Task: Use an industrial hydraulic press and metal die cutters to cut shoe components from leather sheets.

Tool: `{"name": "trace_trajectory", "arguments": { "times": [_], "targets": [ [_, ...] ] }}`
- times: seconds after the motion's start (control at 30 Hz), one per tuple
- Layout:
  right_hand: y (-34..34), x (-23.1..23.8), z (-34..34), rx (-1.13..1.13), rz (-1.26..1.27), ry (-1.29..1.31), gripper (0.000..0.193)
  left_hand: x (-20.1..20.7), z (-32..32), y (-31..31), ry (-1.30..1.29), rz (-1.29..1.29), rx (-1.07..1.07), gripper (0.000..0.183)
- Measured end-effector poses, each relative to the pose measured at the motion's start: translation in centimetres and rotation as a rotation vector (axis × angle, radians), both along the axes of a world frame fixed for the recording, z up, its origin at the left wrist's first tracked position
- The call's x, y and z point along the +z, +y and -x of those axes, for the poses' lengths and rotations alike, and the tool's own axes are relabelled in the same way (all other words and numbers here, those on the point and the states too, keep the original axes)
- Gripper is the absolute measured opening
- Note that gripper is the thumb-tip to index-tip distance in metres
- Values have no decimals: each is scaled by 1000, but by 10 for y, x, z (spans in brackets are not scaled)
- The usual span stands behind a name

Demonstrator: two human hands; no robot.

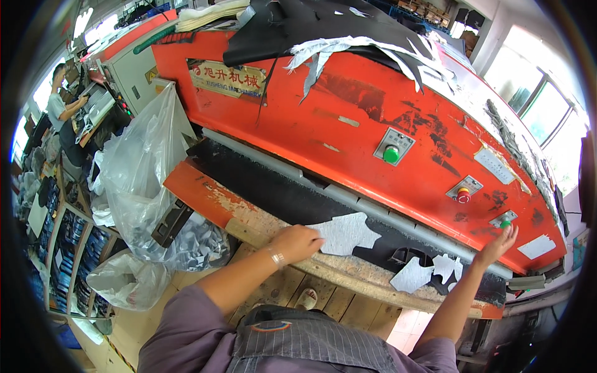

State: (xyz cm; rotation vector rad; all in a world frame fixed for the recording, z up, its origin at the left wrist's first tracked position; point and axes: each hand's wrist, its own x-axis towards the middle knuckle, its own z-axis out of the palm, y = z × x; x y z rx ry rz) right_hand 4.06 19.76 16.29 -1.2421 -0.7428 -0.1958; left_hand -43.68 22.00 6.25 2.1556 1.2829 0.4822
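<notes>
My left hand (297, 244) is closed on the left edge of a silvery grey sheet piece (348, 233) with an irregular cut outline. That piece lies over the black work surface and worn front ledge of an orange press machine (298, 124). At the right end of the machine, my right hand (495, 247) is raised with its fingers stretched to a green push button (505, 224); the fingertips seem to touch it. Between my hands lie a smaller pale piece (411, 275), a ragged scrap (444, 266) and a dark curved strip shape (410, 253).
A red stop button (463, 195) and another green button (391, 154) sit on the machine's front. Black sheet material (292, 31) drapes over its top. Clear plastic bags (140, 168) with scraps stand at left beside a rack (68, 248). Another person (65, 115) works far left.
</notes>
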Motion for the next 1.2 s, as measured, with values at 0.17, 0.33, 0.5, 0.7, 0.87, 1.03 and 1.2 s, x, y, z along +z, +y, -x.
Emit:
{"name": "trace_trajectory", "arguments": {
  "times": [0.17,0.33,0.5,0.7,0.87,1.03,1.2],
  "targets": [
    [41,-23,144,366,-9,-340,37,-30,16,-49,21,-227,88,24],
    [40,-38,299,836,299,-566,48,-35,16,-60,54,-354,226,18],
    [33,-57,311,968,589,-665,50,-41,27,-90,79,-302,229,21],
    [48,-85,344,841,880,-904,64,-32,67,-91,27,34,52,22],
    [53,-93,401,711,1105,-1050,68,-38,84,-47,-69,-323,213,33],
    [43,-126,378,856,832,-883,50,-55,110,-60,185,-244,133,46],
    [1,-125,329,1353,614,-3,52,-37,116,-38,23,-147,69,64]
  ]
}}
